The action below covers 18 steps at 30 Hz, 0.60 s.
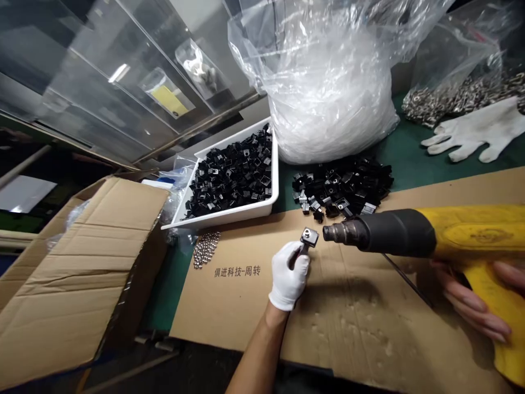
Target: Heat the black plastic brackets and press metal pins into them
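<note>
My left hand (288,276), in a white glove, is closed with thumb and fingers around a small black plastic part (314,239). Its flat top looks shiny and bears a round metal insert. My bare right hand (476,301) wraps the handle of a yellow heat gun (471,232) at the right side. The stepped metal nozzle points left, close to the part but apart from it. Small metal inserts (206,249) lie in a patch left of my left hand. Beyond the part is a loose heap of black plastic parts (344,186).
A white tray (221,218) full of black parts stands at the back left. Behind the heap sits a large clear plastic bag (332,109). A white glove (479,131) and bagged metal pieces (447,101) lie far right. An open carton (82,273) flanks the cardboard sheet (229,306).
</note>
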Motion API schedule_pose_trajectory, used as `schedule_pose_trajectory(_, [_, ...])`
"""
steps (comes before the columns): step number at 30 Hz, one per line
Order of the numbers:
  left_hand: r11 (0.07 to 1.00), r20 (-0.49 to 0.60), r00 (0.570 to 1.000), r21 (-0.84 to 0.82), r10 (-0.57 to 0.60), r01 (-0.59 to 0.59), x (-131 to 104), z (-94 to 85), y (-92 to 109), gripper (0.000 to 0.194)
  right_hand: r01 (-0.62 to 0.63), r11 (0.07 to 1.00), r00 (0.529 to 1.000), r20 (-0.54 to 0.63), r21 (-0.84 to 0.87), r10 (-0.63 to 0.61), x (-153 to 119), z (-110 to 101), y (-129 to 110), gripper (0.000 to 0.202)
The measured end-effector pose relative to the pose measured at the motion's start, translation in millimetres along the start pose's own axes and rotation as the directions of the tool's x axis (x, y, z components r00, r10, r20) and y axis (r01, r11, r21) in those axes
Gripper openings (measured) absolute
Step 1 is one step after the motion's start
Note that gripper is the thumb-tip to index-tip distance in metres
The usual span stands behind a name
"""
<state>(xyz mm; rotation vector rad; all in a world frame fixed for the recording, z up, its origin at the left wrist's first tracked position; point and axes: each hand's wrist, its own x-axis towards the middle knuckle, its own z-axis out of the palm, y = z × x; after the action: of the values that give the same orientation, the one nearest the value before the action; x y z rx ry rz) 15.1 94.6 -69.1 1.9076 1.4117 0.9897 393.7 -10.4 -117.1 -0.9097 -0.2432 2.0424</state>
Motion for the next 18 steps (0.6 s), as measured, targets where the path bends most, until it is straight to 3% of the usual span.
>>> schedule_pose_trajectory(4, [0.998, 0.020, 0.999, 0.047, 0.043, -0.043, 0.6, 5.0, 3.3, 0.038, -0.039, 0.992, 0.999, 0.039, 0.118, 0.035, -2.4, 1.6, -5.4, 0.056])
schedule_pose_trajectory(11, [0.996, -0.050, 0.997, 0.068, 0.059, -0.055, 1.1, 6.9, 1.0, 0.032, -0.079, 0.994, 0.996, -0.026, 0.076, 0.081, -4.0, -1.2, -11.9, 0.053])
schedule_pose_trajectory(18, [0.988, -0.062, 0.996, 0.145, 0.063, -0.054, 2.0, 6.1, 1.7, 0.036, -0.052, 0.998, 0.999, -0.014, 0.043, 0.052, -5.5, 6.2, -17.4, 0.052])
